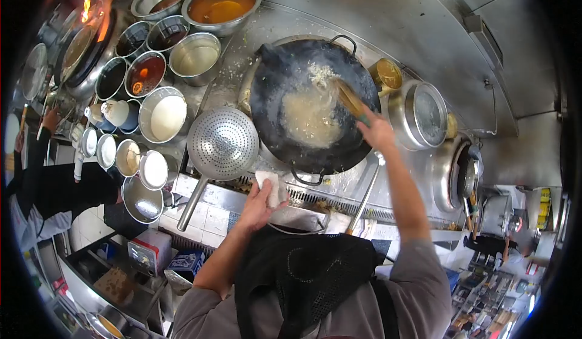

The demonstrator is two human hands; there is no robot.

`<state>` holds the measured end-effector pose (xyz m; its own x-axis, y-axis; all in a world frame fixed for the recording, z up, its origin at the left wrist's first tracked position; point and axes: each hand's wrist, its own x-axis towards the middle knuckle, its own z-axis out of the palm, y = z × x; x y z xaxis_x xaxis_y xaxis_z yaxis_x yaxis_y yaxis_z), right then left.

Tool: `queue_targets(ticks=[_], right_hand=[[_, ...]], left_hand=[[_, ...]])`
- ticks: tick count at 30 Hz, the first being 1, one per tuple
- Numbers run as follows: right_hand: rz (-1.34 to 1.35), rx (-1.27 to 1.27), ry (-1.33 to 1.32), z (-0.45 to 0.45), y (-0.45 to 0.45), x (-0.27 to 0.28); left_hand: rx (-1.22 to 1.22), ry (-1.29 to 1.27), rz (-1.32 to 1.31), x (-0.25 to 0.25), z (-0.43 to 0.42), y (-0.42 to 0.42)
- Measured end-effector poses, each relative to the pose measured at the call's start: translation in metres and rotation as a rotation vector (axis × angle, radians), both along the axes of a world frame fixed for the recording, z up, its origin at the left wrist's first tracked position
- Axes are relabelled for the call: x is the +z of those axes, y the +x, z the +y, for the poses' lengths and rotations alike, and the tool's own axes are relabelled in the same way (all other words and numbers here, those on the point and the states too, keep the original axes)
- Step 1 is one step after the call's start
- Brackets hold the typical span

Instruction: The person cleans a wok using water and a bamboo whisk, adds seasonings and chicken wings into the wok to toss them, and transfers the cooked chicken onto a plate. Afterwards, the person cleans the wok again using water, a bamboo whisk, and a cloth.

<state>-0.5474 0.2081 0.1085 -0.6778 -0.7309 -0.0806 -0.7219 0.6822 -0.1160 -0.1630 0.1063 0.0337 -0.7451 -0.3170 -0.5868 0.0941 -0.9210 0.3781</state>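
Head: two hands (pixel 258 206) (pixel 378 134), one brush (pixel 349 99), one cloth (pixel 273 192)

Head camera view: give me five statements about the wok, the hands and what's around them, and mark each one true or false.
1. The right hand grips a brush over the wok. True.
2. The left hand is empty. False: it holds a white cloth.
3. The wok is dry inside. False: cloudy liquid lies in its bottom.
4. The strainer is to the left of the wok, its handle pointing toward the person's side. True.
5. Flames show at the upper left of the picture. True.
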Motion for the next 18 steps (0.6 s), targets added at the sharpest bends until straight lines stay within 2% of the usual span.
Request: queue_targets(ticks=[1, 3, 5, 8, 9, 10, 14, 16, 18], right_hand=[[0.008, -0.006, -0.101, -0.019, 0.006, -0.027], [-0.117, -0.003, -0.032, -0.054, 0.037, -0.045], [-0.226, 0.01, -0.032, -0.066, 0.078, -0.032], [-0.302, 0.146, -0.065, -0.028, 0.098, -0.022], [-0.301, 0.163, 0.041, -0.01, 0.098, -0.003], [-0.299, 0.18, 0.147, 0.008, 0.092, 0.017], [-0.038, 0.243, 0.238, 0.064, 0.016, 0.036], [0.001, 0.117, 0.22, 0.037, -0.016, 0.03], [-0.032, 0.035, 0.057, -0.016, -0.021, 0.01]], left_hand=[[0.007, 0.043, -0.045, 0.004, 0.006, -0.008], [0.018, 0.075, -0.099, 0.008, 0.019, -0.028], [0.046, -0.035, -0.049, 0.0, 0.035, -0.053], [0.026, -0.114, -0.072, 0.002, 0.038, -0.077], [0.027, -0.175, -0.107, -0.009, 0.037, -0.082], [0.027, -0.237, -0.142, -0.016, 0.035, -0.085], [0.015, -0.21, -0.236, -0.008, 0.025, -0.092], [-0.118, -0.115, -0.216, -0.002, 0.016, -0.088], [-0.131, -0.11, -0.233, -0.003, 0.013, -0.085]])
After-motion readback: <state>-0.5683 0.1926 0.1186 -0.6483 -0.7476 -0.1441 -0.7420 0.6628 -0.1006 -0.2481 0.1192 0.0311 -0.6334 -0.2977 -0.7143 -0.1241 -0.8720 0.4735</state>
